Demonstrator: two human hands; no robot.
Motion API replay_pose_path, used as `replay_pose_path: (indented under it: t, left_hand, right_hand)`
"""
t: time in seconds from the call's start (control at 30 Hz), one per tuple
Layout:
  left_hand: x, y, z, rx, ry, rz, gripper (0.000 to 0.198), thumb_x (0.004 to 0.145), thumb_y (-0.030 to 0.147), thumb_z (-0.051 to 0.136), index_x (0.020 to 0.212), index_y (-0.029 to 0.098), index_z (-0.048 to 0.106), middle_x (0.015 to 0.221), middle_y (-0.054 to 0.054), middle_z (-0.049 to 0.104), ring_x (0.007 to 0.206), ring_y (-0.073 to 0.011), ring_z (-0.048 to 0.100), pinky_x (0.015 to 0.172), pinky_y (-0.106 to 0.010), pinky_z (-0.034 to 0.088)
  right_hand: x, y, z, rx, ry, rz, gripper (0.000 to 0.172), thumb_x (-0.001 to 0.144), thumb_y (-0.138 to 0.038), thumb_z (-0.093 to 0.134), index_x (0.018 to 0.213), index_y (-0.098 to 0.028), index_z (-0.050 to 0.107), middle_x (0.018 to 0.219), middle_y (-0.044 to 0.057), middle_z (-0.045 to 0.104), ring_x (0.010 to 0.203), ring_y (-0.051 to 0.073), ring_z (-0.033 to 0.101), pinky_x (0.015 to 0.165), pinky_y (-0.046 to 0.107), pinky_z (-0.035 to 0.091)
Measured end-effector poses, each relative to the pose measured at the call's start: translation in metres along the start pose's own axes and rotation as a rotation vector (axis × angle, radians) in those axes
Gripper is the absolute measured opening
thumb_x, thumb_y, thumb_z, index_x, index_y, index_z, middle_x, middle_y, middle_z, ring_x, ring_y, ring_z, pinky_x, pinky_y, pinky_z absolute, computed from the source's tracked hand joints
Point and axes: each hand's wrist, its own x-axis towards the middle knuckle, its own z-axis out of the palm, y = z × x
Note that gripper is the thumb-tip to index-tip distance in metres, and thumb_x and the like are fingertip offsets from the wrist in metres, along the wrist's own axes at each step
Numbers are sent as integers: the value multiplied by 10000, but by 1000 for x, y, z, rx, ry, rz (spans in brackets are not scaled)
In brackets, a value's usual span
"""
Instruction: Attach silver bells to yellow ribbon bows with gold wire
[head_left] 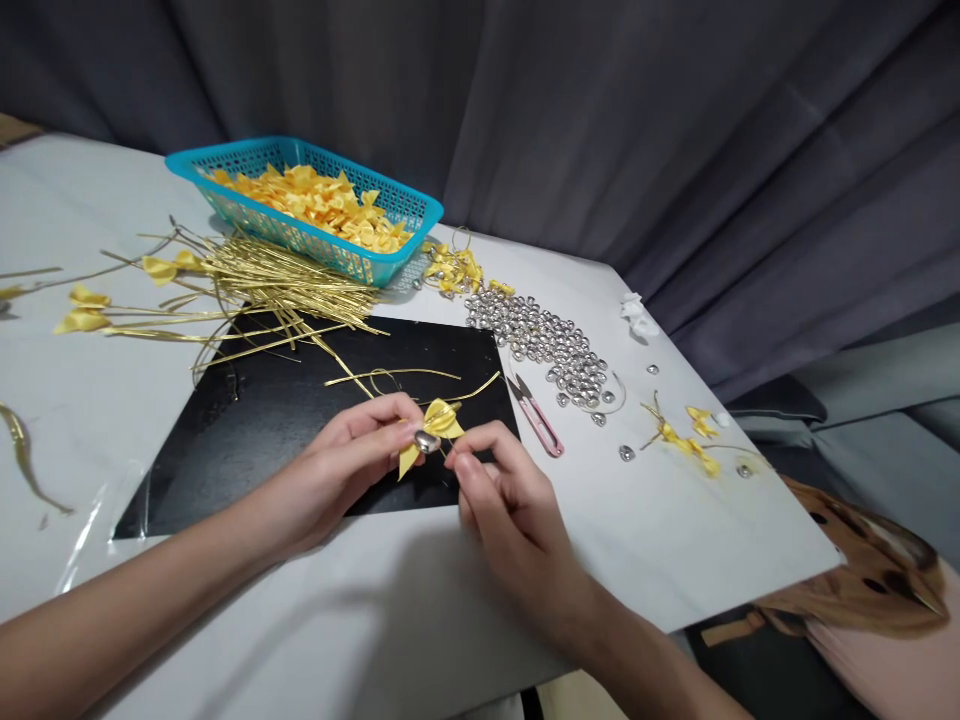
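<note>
My left hand point(352, 455) pinches a small yellow ribbon bow point(437, 422) with a silver bead point(427, 441) at its centre, held just above the black mat point(247, 430). My right hand point(499, 490) is closed beside it, its fingertips pinching at the bow's right side, where a thin gold wire point(480, 388) runs off up and right. Both hands meet over the mat's near right corner.
A teal basket point(386, 262) of yellow bows stands at the back. Gold wires point(292, 285) lie piled before it. A heap of silver beads point(551, 345), pink-handled snips point(536, 412) and finished bows point(686, 435) lie to the right. More bows on wires point(82, 310) lie left.
</note>
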Motion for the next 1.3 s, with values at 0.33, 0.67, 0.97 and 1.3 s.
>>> replay_pose_path:
  t: [0.33, 0.67, 0.97, 1.3]
  left_hand:
    - [-3, 3, 2, 98, -70, 34, 234, 731, 353, 717, 646, 171, 597, 622, 27, 540, 607, -111, 418, 571, -210, 323]
    - [-3, 1, 2, 84, -83, 19, 240, 733, 362, 714, 650, 171, 595, 632, 29, 553, 607, -108, 422, 573, -212, 317]
    - [-2, 3, 3, 117, -56, 24, 252, 715, 366, 713, 631, 171, 579, 603, 32, 518, 580, -111, 390, 553, -223, 304]
    - [-2, 3, 3, 112, -79, 2, 302, 696, 408, 733, 618, 163, 574, 591, 36, 516, 576, -99, 374, 542, -199, 296]
  right_hand:
    - [-3, -1, 2, -217, 68, -190, 72, 914, -169, 406, 861, -195, 445, 500, -105, 299, 390, 58, 271, 398, 206, 202]
    - [-3, -2, 0, -223, 58, -209, 82, 911, -151, 408, 871, -196, 464, 502, -107, 261, 381, 55, 253, 385, 206, 182]
    - [-2, -2, 0, -248, 44, -211, 94, 903, -130, 416, 857, -189, 472, 528, -100, 253, 410, 54, 245, 395, 203, 190]
    - [0, 4, 1, -217, 30, -274, 123, 925, -122, 381, 898, -204, 468, 675, -53, 416, 509, 70, 346, 519, 216, 322]
